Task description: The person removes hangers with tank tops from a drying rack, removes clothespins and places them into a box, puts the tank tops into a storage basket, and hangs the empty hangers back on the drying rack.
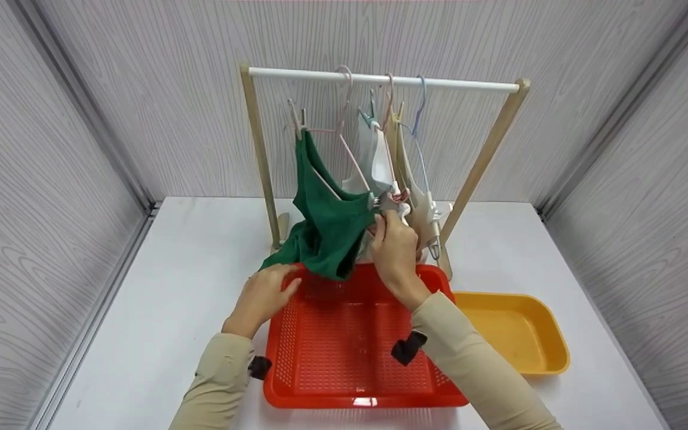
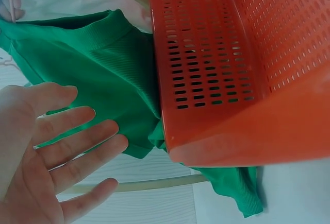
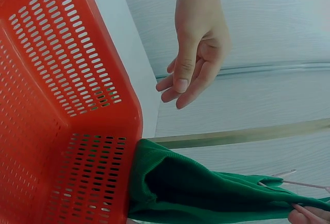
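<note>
A green garment [image 1: 329, 209] hangs from a pink hanger [image 1: 353, 156] on the rack, its lower folds behind and over the red basket's back rim. One shoulder is held by a clothespin [image 1: 296, 119]. At the other shoulder my right hand [image 1: 395, 248] pinches a clothespin, mostly hidden by the fingers; these fingertips [image 3: 304, 216] show at the lower right of the right wrist view. My left hand [image 1: 263, 295] is by the basket's back left corner; in the left wrist view its spread fingers [image 2: 77, 131] hold nothing, beside the green cloth.
The red basket [image 1: 365, 400] stands in front of the rack's white rail [image 1: 469, 83] and wooden legs. White [image 1: 371, 158] and beige [image 1: 418, 212] garments hang to the right on hangers with clothespins. A yellow tray [image 1: 508, 298] sits right of the basket.
</note>
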The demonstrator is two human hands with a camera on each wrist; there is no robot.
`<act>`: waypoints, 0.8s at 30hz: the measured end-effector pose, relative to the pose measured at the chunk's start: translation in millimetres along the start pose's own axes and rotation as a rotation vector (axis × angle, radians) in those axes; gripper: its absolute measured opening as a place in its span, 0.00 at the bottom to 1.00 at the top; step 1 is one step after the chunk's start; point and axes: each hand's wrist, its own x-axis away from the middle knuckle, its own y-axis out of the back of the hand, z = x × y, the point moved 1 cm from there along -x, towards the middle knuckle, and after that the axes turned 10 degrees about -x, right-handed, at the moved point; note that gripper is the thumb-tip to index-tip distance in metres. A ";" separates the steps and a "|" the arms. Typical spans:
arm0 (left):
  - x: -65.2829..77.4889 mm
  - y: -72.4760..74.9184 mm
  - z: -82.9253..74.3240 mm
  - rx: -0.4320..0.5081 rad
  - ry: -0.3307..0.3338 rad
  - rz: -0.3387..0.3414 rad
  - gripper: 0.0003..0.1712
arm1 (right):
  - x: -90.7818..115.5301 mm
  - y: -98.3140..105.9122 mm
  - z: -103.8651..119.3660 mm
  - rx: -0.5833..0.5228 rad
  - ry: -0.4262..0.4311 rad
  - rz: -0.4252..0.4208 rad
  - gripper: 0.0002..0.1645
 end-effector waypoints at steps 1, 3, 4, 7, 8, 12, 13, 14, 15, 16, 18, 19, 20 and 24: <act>-0.1 -0.4 -0.1 0.002 0.001 0.005 0.17 | -0.1 0.5 0.2 -0.002 0.002 -0.004 0.11; -0.5 -0.7 -0.3 0.008 0.008 0.018 0.17 | -0.6 1.5 0.8 -0.006 0.005 -0.008 0.10; -0.8 -0.9 -0.3 0.011 0.012 0.026 0.18 | -0.7 1.9 1.0 -0.007 0.007 -0.008 0.10; -1.9 -0.8 -0.6 0.027 0.022 0.038 0.18 | -0.6 3.6 2.5 -0.016 0.009 -0.009 0.09; -2.3 -0.8 -0.7 0.032 0.026 0.043 0.18 | -0.4 4.1 3.2 -0.019 0.007 -0.007 0.09; -3.5 -2.0 -1.7 0.049 0.025 0.046 0.18 | 1.6 6.8 5.1 -0.030 0.003 0.000 0.09; -3.9 -2.6 -1.9 0.047 0.022 0.043 0.18 | 2.1 7.5 5.4 -0.034 0.001 0.003 0.09; -4.1 -3.0 -2.2 0.047 0.018 0.040 0.18 | 2.7 8.4 5.8 -0.040 0.000 0.004 0.09; -4.3 -3.4 -2.5 0.046 0.016 0.035 0.18 | 3.2 9.2 6.0 -0.044 0.000 0.005 0.09; -4.4 -4.1 -2.6 0.041 0.013 0.029 0.18 | 3.6 10.0 6.5 -0.052 -0.004 0.005 0.09; -5.1 -5.0 -3.0 0.030 0.011 0.022 0.17 | 4.3 11.3 6.9 -0.060 -0.002 0.004 0.09; -5.5 -5.6 -3.0 0.028 0.011 0.019 0.17 | 4.6 11.8 7.1 -0.063 -0.001 0.003 0.09; -5.9 -5.8 -3.4 0.026 0.011 0.017 0.17 | 5.0 12.1 7.3 -0.066 0.000 0.002 0.09; -8.0 -6.3 -5.7 0.018 0.011 0.010 0.17 | 7.3 13.7 7.8 -0.075 -0.002 0.013 0.09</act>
